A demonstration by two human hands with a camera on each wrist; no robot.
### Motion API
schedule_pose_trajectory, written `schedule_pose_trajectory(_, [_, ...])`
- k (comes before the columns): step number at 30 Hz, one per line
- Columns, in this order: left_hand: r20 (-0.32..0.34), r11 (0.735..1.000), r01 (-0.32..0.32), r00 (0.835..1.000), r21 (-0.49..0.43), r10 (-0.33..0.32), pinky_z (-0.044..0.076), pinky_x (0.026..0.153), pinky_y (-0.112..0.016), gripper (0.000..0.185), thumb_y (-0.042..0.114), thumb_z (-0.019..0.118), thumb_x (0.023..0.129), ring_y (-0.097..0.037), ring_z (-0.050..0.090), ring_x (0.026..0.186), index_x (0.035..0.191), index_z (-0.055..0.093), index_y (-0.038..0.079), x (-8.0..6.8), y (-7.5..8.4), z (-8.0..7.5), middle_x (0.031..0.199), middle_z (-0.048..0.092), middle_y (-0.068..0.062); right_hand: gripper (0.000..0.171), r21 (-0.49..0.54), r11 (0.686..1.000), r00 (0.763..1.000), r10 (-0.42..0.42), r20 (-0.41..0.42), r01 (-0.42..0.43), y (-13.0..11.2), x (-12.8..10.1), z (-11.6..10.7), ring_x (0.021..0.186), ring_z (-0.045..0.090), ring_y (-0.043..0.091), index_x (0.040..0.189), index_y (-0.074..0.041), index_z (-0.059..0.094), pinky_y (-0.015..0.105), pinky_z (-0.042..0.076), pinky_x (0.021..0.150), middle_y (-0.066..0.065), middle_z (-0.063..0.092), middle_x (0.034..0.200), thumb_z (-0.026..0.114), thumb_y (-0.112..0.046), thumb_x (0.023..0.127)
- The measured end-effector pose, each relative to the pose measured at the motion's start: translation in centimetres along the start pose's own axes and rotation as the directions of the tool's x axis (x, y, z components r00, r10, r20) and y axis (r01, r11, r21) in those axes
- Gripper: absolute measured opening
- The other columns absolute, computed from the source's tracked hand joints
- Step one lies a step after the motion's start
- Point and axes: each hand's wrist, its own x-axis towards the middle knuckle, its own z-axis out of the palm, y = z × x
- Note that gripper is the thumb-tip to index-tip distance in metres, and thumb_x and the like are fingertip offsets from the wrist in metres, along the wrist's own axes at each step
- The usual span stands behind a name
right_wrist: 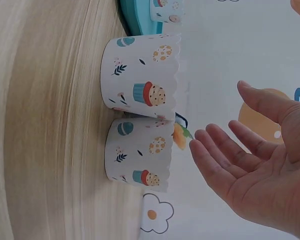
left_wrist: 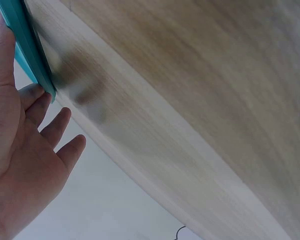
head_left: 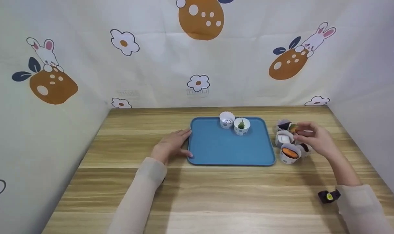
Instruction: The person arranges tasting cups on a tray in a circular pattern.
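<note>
The wooden counter point(head_left: 216, 195) carries a blue tray point(head_left: 216, 146) holding two paper cups point(head_left: 234, 123). The left hand point(head_left: 172, 144) rests flat-fingered against the tray's left edge, seemingly steadying it. The right hand point(head_left: 315, 138), fingers loosely spread, hovers over the clustered cups point(head_left: 289, 143) beside the tray.

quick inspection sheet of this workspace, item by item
surface: wooden table, light plank grain
job's things: blue tray with two paper cups at its far edge; four paper cups clustered right of the tray, apart from it
clutter: small dark item with a yellow spot near the right sleeve; what it is cannot be told
grippers: left hand open, fingers against the tray's left edge; right hand open, fingers relaxed over the cluster, gripping nothing
cables: nothing seen
surroundings: cloth backdrop printed with rabbits and flowers on three sides
</note>
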Motion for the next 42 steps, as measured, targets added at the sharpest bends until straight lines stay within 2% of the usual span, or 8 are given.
schedule_pose_trajectory(14, [-0.005, 1.000, -0.024, 1.000, 0.019, 0.024, 0.020, 0.127, -0.050, 0.101, 0.055, 0.071, 0.084, -0.034, 0.020, 0.154, 0.160, 0.021, 0.012, 0.0, -0.1, 0.1, 0.168, 0.017, -0.007, 0.056, 0.038, 0.999, 0.999, -0.027, -0.021, 0.027, 1.5, -0.6, -1.0, 0.095, 0.052, -0.018, 0.137, 0.015, 0.043, 0.004, 0.049, 0.077, 0.037, 0.050, 0.133, 0.065, -0.018, 0.098])
schedule_pose_trajectory(18, [-0.003, 1.000, -0.015, 1.000, 0.015, 0.015, 0.020, 0.127, -0.050, 0.101, 0.055, 0.071, 0.084, -0.034, 0.019, 0.155, 0.160, 0.020, 0.013, -0.1, -0.1, 0.0, 0.168, 0.017, -0.006, 0.057, 0.040, 0.999, 0.999, -0.032, -0.036, 0.033, 2.0, -0.7, -1.4, 0.094, 0.050, -0.021, 0.137, 0.015, 0.042, 0.004, 0.049, 0.076, 0.003, 0.062, 0.119, 0.066, -0.018, 0.097])
schedule_pose_trajectory(21, [-0.005, 1.000, -0.015, 1.000, 0.006, 0.015, 0.020, 0.127, -0.051, 0.101, 0.055, 0.071, 0.084, -0.034, 0.019, 0.155, 0.160, 0.020, 0.013, -0.1, -0.1, 0.0, 0.168, 0.017, -0.006, 0.056, 0.059, 0.997, 0.998, -0.043, -0.045, 0.046, 2.5, -0.9, -1.7, 0.093, 0.051, -0.021, 0.137, 0.016, 0.041, 0.004, 0.049, 0.076, -0.026, 0.052, 0.108, 0.066, -0.014, 0.097])
schedule_pose_trajectory(24, [-0.010, 1.000, -0.018, 1.000, -0.002, 0.018, 0.020, 0.126, -0.051, 0.101, 0.054, 0.072, 0.084, -0.035, 0.019, 0.155, 0.160, 0.021, 0.012, 0.0, -0.3, 0.1, 0.168, 0.018, -0.007, 0.055, 0.055, 0.997, 0.997, -0.049, -0.052, 0.052, 2.9, -1.0, -2.0, 0.094, 0.051, -0.022, 0.137, 0.016, 0.041, 0.003, 0.049, 0.076, -0.033, 0.050, 0.103, 0.065, -0.012, 0.096])
schedule_pose_trajectory(30, [-0.006, 1.000, -0.014, 1.000, 0.010, 0.014, 0.020, 0.127, -0.049, 0.102, 0.056, 0.072, 0.083, -0.033, 0.019, 0.155, 0.160, 0.020, 0.013, 0.1, -0.3, 0.2, 0.168, 0.018, -0.006, 0.055, -0.027, 1.000, 0.997, -0.019, -0.073, 0.017, 4.0, -1.2, -2.6, 0.093, 0.050, -0.022, 0.137, 0.013, 0.045, 0.002, 0.049, 0.075, -0.007, 0.061, 0.113, 0.068, -0.015, 0.095])
schedule_pose_trajectory(35, [-0.008, 0.999, -0.026, 1.000, 0.027, 0.026, 0.020, 0.127, -0.049, 0.103, 0.057, 0.071, 0.083, -0.032, 0.019, 0.155, 0.160, 0.021, 0.012, -0.1, -0.1, 0.1, 0.168, 0.018, -0.006, 0.053, -0.030, 0.999, 0.997, -0.026, -0.070, 0.023, 4.7, -1.5, -2.7, 0.096, 0.058, -0.015, 0.135, 0.014, 0.046, 0.004, 0.051, 0.075, 0.005, 0.065, 0.116, 0.067, -0.013, 0.095])
schedule_pose_trajectory(39, [-0.011, 1.000, -0.027, 1.000, 0.015, 0.027, 0.020, 0.127, -0.050, 0.102, 0.056, 0.072, 0.083, -0.033, 0.019, 0.155, 0.160, 0.021, 0.011, -0.1, -0.1, 0.1, 0.168, 0.018, -0.007, 0.054, -0.022, 0.999, 0.998, -0.025, -0.049, 0.024, 5.0, -1.7, -2.8, 0.097, 0.060, -0.012, 0.136, 0.016, 0.044, 0.005, 0.051, 0.075, 0.036, 0.056, 0.128, 0.066, -0.013, 0.096])
schedule_pose_trajectory(42, [-0.012, 0.999, -0.028, 1.000, 0.020, 0.029, 0.020, 0.127, -0.050, 0.103, 0.057, 0.071, 0.083, -0.033, 0.020, 0.155, 0.160, 0.021, 0.011, 0.0, -0.2, 0.1, 0.168, 0.019, -0.007, 0.054, -0.008, 1.000, 0.999, -0.018, -0.031, 0.018, 5.3, -1.8, -2.8, 0.096, 0.058, -0.015, 0.136, 0.017, 0.044, 0.006, 0.052, 0.075, 0.040, 0.053, 0.129, 0.066, -0.012, 0.096])
